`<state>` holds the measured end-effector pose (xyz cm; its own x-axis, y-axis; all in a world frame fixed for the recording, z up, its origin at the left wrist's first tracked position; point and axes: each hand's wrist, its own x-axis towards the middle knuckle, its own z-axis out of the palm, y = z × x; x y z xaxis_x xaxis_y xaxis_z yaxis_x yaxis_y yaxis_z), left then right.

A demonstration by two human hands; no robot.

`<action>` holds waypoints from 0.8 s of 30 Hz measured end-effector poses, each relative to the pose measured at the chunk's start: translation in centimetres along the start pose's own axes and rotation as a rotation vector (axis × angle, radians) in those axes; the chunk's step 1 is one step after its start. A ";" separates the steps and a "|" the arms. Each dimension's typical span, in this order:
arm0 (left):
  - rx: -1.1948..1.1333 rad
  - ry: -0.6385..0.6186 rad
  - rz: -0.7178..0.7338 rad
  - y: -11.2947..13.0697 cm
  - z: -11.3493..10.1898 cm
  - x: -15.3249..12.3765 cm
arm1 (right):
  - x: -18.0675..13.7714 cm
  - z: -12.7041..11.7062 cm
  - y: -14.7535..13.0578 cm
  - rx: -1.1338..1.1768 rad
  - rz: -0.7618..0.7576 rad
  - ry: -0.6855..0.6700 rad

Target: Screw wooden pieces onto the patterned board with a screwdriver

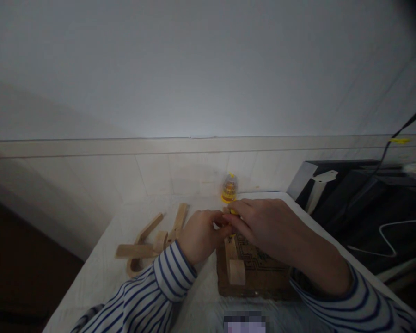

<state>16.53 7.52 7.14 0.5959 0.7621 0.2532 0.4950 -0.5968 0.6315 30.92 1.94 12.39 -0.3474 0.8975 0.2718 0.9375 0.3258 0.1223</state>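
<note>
My right hand is closed in a pinch around a small yellow tool, most of it hidden by the fingers. Fingertip to fingertip with it, my left hand pinches something too small and covered to make out. Both hands are over the far left corner of a dark brown wooden board with black maze-like lines. Along the board's left side lies a pale wooden piece with a block-shaped near end. Just beyond the fingers stands a clear dome-shaped case with a yellow base.
Several pale wooden parts lie left of my left hand, among them a flat strip and a curved piece. A white covering lies over the table, which meets the wall. Dark panels and a white cable are at the right.
</note>
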 end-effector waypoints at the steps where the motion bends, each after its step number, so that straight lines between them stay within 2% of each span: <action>1: 0.003 0.000 0.006 0.0 0.0 0.0 | 0.0 0.0 0.0 0.010 -0.001 -0.004; 6: 0.003 0.019 0.026 -0.1 0.0 0.0 | -0.3 -0.4 0.1 0.095 -0.041 0.020; 11: -0.038 0.010 0.067 -0.1 0.0 -0.1 | -0.5 -0.5 0.6 0.115 -0.079 -0.023; 24: -0.084 -0.076 0.099 -0.8 0.0 0.0 | -0.3 -0.3 0.7 0.089 -0.028 -0.060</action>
<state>16.13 8.01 6.69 0.6867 0.6777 0.2629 0.3786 -0.6422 0.6665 31.62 1.79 12.71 -0.3739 0.9029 0.2120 0.9266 0.3736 0.0433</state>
